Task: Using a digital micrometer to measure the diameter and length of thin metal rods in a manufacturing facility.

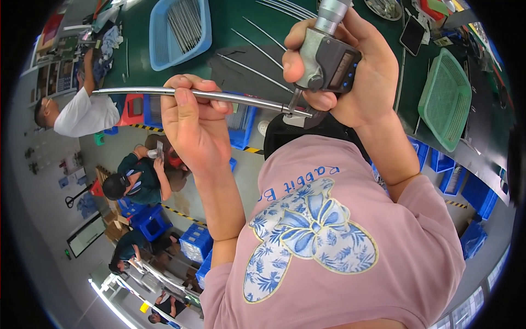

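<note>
A dark green workbench [235,16] is carrying a blue basket [159,38] of metal rods, a green mesh basket [446,98], and loose thin rods [257,52] lying between them.

Left hand [192,118] holds rod [219,96]; right hand [356,71] grips micrometer [329,57].

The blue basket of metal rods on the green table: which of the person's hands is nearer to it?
Left. The left hand, gripping the curved metal rod, is just below the blue basket; the right hand, holding the digital micrometer, is farther right.
</note>
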A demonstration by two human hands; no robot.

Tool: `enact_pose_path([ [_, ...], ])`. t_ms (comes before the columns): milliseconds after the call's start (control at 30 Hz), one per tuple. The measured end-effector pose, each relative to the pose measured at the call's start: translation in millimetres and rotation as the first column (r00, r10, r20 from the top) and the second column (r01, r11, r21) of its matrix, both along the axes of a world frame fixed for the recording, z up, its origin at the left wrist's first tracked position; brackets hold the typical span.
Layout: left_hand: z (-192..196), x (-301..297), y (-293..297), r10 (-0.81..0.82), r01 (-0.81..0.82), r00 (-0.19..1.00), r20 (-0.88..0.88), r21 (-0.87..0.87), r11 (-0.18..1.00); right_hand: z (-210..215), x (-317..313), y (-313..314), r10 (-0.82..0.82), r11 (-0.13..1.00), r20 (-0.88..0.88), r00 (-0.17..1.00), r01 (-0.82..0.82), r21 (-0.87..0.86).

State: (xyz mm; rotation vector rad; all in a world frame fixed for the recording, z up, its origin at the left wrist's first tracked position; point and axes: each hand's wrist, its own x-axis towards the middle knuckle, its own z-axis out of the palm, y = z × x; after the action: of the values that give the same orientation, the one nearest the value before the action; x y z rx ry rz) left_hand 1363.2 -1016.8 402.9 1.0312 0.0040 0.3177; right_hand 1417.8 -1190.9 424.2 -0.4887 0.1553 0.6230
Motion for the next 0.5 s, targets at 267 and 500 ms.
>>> enact_pose_path([
  [267,0.5,-0.6,2.4,-0.108,0.107,0.994,0.034,0.013,0.994,-2.5,1.1,0.3,0.028,1.0,-0.02,0.999,-0.028,0.012],
  [500,-1.1,0.5,1.2,0.011,-0.011,1.0,-0.014,-0.001,1.0,-5.2,2.5,1.1,0.035,0.998,-0.039,0.999,-0.033,0.046],
])
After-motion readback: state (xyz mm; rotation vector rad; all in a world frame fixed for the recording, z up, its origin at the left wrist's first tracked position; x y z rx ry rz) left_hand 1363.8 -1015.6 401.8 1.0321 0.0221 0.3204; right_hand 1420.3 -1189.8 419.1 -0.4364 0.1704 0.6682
